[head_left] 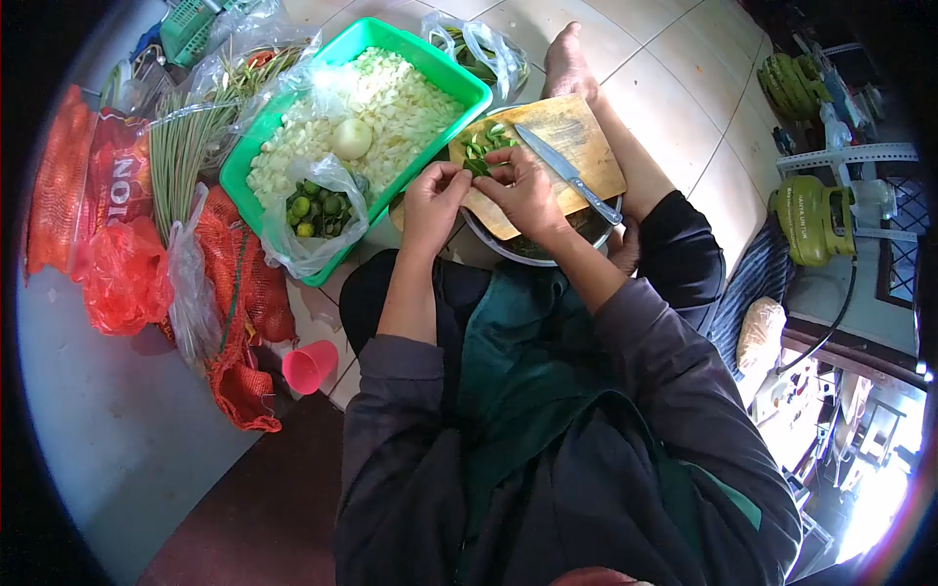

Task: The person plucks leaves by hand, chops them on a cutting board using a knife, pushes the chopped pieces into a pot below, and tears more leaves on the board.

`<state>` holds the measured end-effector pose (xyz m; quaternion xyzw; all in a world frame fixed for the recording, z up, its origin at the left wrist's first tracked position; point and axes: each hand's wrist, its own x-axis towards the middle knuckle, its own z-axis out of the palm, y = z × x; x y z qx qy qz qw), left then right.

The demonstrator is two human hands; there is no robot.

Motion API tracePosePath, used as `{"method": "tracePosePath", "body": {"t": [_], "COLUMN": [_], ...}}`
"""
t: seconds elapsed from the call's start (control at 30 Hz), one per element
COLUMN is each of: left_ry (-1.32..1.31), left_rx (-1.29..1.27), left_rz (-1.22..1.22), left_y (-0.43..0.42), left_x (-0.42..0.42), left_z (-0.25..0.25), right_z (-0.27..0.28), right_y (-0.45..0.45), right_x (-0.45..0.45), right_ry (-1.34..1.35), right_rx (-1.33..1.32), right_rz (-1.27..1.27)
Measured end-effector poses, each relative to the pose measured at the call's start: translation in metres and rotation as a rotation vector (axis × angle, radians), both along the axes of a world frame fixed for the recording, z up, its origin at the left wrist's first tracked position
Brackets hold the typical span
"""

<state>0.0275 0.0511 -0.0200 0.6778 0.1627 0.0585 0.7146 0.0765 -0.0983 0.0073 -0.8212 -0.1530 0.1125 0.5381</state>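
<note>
My left hand (437, 203) and my right hand (528, 195) meet over the left side of a wooden cutting board (594, 137). Both are closed in a pinch on a dark green leaf (477, 168), partly hidden by the fingers. Small green leaf pieces (479, 144) lie on the board just beyond my fingertips. A kitchen knife (557, 161) rests flat on the board to the right of my right hand, its handle toward me. Under the board is a round metal basin (498, 252), its inside mostly covered.
To the left stands a green tray (477, 96) of chopped pale pieces with a whole peeled onion (352, 139) and a bag of limes (318, 210). Another plastic bag (498, 59) holds leaves. A pink cup (310, 366), mesh sacks (239, 313), lemongrass (176, 156) and a gas cylinder (806, 220) surround me.
</note>
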Motion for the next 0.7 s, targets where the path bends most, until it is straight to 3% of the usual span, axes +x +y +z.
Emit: {"method": "tracePosePath", "body": {"t": [0.07, 0.17, 0.2, 0.4, 0.6, 0.7], "left_ry": [-0.048, -0.065, -0.055, -0.094, 0.041, 0.043], "left_rx": [-0.073, -0.182, -0.193, -0.111, -0.092, -0.086], "left_rz": [0.096, 0.212, 0.220, 0.240, 0.213, 0.187], "left_y": [0.002, 0.002, 0.003, 0.005, 0.003, 0.001], "left_x": [0.002, 0.004, 0.004, 0.005, 0.004, 0.003], "left_z": [-0.009, -0.007, -0.005, -0.012, -0.001, 0.001], "right_z": [-0.001, -0.017, -0.018, -0.026, -0.012, 0.001], "right_y": [0.000, -0.004, -0.004, 0.000, -0.014, -0.019], "right_x": [-0.002, -0.002, -0.003, 0.002, 0.009, 0.010], "right_ry": [-0.100, -0.560, -0.582, -0.544, -0.566, -0.280], "right_rx": [-0.053, -0.299, -0.348, -0.400, -0.162, -0.076], "right_rz": [0.054, 0.178, 0.190, 0.224, 0.045, -0.115]}}
